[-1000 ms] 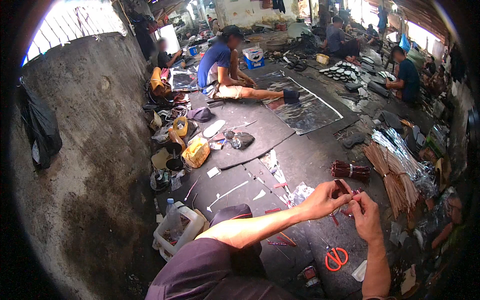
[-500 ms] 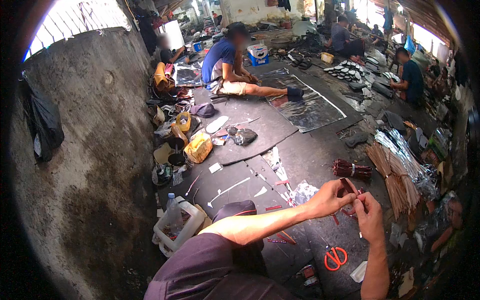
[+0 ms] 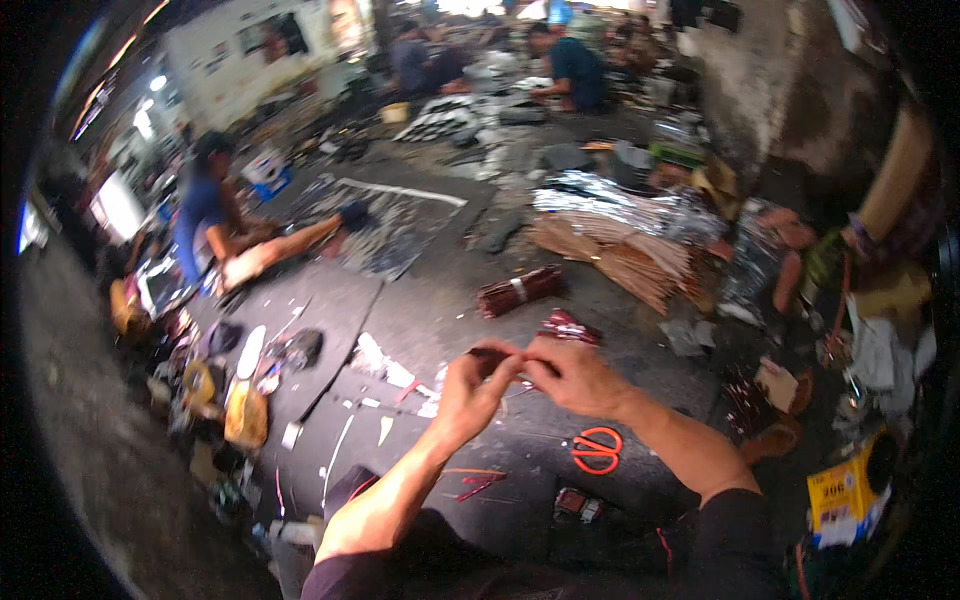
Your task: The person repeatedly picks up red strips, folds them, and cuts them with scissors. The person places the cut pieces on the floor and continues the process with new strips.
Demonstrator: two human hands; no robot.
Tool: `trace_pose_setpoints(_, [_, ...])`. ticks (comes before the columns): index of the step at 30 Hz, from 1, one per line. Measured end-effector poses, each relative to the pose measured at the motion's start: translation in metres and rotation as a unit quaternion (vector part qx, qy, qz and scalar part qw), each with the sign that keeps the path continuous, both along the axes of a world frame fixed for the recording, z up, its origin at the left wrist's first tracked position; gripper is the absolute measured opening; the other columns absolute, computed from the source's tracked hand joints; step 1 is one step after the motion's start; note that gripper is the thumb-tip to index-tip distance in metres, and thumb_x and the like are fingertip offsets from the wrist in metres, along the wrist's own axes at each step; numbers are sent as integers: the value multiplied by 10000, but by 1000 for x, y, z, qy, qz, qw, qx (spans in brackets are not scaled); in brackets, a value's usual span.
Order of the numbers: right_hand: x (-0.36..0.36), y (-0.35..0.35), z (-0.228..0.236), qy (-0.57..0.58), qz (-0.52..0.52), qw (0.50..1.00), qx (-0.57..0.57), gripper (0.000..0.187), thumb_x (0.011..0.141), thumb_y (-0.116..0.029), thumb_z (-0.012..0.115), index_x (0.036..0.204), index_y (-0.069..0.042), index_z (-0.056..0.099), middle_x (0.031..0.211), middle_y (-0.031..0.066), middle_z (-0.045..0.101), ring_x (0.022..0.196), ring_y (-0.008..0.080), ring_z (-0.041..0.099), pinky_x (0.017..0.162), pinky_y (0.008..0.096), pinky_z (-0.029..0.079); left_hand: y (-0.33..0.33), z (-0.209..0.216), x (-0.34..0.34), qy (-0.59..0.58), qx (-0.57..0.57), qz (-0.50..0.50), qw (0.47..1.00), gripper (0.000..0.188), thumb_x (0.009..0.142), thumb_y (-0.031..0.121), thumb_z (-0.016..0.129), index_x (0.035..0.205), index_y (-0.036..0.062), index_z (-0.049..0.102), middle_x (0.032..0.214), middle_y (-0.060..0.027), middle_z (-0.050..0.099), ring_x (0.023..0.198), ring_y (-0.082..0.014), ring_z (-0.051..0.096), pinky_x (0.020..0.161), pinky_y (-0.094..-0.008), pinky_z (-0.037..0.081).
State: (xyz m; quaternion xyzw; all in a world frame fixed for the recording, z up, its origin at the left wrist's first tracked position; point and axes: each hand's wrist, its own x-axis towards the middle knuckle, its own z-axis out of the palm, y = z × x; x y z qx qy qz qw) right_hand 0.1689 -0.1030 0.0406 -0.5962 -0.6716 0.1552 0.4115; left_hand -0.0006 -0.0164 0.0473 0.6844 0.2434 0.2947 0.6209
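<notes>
From here I make out a small reddish piece (image 3: 522,358), blurred and mostly covered, pinched between the fingertips of the left hand (image 3: 470,392) and right hand (image 3: 578,376), nearer me than the pale-banded bundle of thin dark-red strips (image 3: 503,298). Just right of that bundle I see a loose, shiny dark-red heap (image 3: 571,326), partly behind the right hand.

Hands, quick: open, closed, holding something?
Left hand: pinched closed; anything held is too blurred to tell.
Right hand: pinched closed; anything held is unclear.
</notes>
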Motion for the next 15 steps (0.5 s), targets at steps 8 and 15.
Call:
trace_pose_setpoints(8, [6, -18, 13, 217, -32, 969, -115, 308, 986, -300, 591, 1066, -5, 626, 754, 74, 659, 683, 122, 633, 593, 325, 492, 2, 4, 16, -11, 32, 3, 999, 181, 947, 138, 660, 1064, 3, 629, 958, -55, 684, 884, -111, 623, 805, -250, 487])
trace_pose_setpoints(15, [42, -30, -1, 371, 13, 921, -117, 296, 1023, -229, 523, 1104, 38, 622, 865, 54, 667, 806, 116, 649, 737, 270, 531, 7, 7, 13, -46, -21, 21, 998, 200, 926, 111, 682, 1090, 0, 652, 958, -50, 679, 902, -111, 615, 818, -249, 479])
